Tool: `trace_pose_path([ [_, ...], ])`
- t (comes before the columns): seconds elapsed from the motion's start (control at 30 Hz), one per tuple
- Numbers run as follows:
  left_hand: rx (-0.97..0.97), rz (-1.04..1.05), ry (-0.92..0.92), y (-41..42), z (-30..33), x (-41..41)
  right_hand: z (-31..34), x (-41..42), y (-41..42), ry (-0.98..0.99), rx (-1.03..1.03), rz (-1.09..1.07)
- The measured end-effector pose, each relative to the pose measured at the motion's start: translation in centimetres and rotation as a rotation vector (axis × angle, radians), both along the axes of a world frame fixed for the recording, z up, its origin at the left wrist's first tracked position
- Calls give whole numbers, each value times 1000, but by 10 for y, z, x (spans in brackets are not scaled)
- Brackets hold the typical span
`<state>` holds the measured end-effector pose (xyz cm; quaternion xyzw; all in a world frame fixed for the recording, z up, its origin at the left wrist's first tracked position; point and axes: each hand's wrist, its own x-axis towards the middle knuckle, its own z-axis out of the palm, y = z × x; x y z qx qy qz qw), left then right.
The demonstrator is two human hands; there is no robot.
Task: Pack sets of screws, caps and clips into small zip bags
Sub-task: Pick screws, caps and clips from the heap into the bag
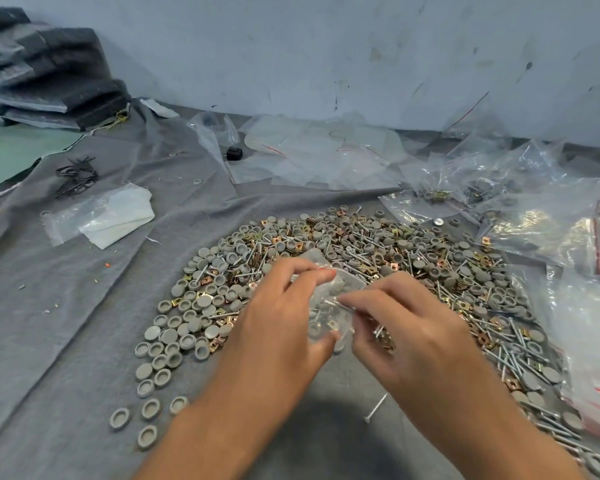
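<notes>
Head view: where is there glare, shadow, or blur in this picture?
Head view: glare glints on the clear bags at right; a soft dark shadow falls on the grey cloth between the forearms; the small zip bag and fingertips look slightly motion-blurred; the wide lens bends the edges.

Bare grey felt cloth (59,327) open at left, heaped grey caps, brass clips and steel screws (343,247) blocking centre, crinkled clear plastic bags (548,209) crowding right.

Matt grey plastic caps (174,336), shiny metal screws (374,407) and glossy clear plastic bags (541,216) lie on rough grey cloth (66,323).
</notes>
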<state>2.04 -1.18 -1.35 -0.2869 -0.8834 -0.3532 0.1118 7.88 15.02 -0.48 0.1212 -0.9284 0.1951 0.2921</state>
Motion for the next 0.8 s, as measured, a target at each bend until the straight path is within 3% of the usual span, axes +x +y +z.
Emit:
trace_pose_path([
  [0.33, -28, -4, -13, -2, 0, -1, 4, 0, 21, -83, -226, -20],
  [0.37, -25, 0, -19, -3, 0, -2, 4, 3, 32, -155, -178, -20],
  [0.47, -26, 5, -22, -4, 1, -2, -4, 7, 55, -633, 44, 50],
  [0.53, -33, 2, -17, -5, 0, -2, -19, 8, 55, -813, 158, 98],
  [0.7, -44, 9, -24, -4, 1, -3, -18, 9, 63, -711, 79, 56],
  [0.8, -52, 6, -34, -5, 1, -2, -17, 9, 67, -721, 149, 55],
])
